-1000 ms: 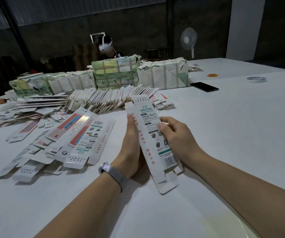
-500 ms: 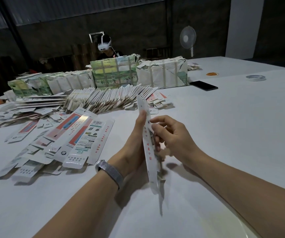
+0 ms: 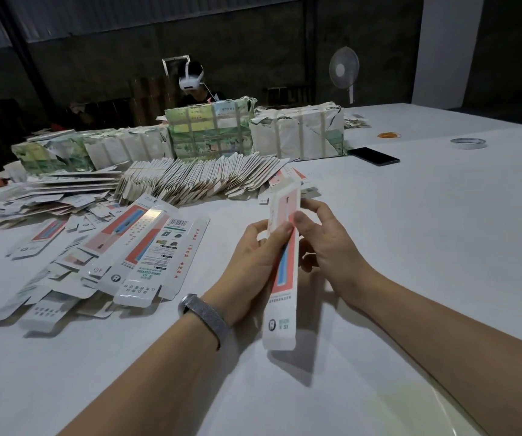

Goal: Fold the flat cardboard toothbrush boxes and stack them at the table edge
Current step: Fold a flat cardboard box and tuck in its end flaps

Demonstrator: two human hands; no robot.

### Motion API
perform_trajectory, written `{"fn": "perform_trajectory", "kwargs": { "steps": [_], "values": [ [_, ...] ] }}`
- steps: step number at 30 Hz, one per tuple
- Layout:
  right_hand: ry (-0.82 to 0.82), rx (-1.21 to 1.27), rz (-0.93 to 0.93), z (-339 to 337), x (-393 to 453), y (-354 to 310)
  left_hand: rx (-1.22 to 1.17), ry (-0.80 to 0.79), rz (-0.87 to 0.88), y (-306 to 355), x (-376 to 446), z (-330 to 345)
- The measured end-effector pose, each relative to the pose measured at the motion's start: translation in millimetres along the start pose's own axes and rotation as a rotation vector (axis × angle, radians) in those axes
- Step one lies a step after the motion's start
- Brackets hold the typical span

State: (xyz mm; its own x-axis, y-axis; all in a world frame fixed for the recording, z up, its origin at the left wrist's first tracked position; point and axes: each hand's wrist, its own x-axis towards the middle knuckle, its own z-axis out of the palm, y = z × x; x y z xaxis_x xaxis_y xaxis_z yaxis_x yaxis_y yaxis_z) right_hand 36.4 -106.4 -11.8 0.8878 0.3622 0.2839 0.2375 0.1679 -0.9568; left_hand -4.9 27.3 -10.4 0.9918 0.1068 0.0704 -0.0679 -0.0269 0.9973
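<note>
Left hand (image 3: 247, 262) and right hand (image 3: 328, 243): both pinching one toothbrush box (image 3: 283, 272), held upright above white table (image 3: 410, 231). Coral front now facing camera; previously edge-on. Beside, left: loose flat boxes (image 3: 146, 250); beyond, fanned row (image 3: 196, 177).

A white desk (image 3: 410, 247) was covered at its left by scattered flat toothbrush boxes (image 3: 146, 253). Behind them a fanned row of flat boxes (image 3: 196, 177) and wrapped bundles (image 3: 297, 136) were laid. A black phone (image 3: 373, 156) and a tape roll (image 3: 468, 143) were set well apart at the right.
</note>
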Motion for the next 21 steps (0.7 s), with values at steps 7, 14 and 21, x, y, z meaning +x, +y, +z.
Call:
{"fn": "perform_trajectory", "kwargs": {
  "steps": [7, 14, 21],
  "values": [
    [-0.001, 0.055, 0.055, -5.6, 2.2, 3.4, 0.083, -0.004, 0.007, -6.1, 1.9, 1.9],
    [-0.031, 0.046, 0.097, -8.9, 4.6, 4.7, 0.062, 0.069, 0.065, -7.8, 6.4, -0.2],
    [-0.055, 0.045, 0.105, -9.8, 5.1, 3.9, 0.014, 0.104, 0.057, -5.8, 6.2, -0.4]
  ]
}}
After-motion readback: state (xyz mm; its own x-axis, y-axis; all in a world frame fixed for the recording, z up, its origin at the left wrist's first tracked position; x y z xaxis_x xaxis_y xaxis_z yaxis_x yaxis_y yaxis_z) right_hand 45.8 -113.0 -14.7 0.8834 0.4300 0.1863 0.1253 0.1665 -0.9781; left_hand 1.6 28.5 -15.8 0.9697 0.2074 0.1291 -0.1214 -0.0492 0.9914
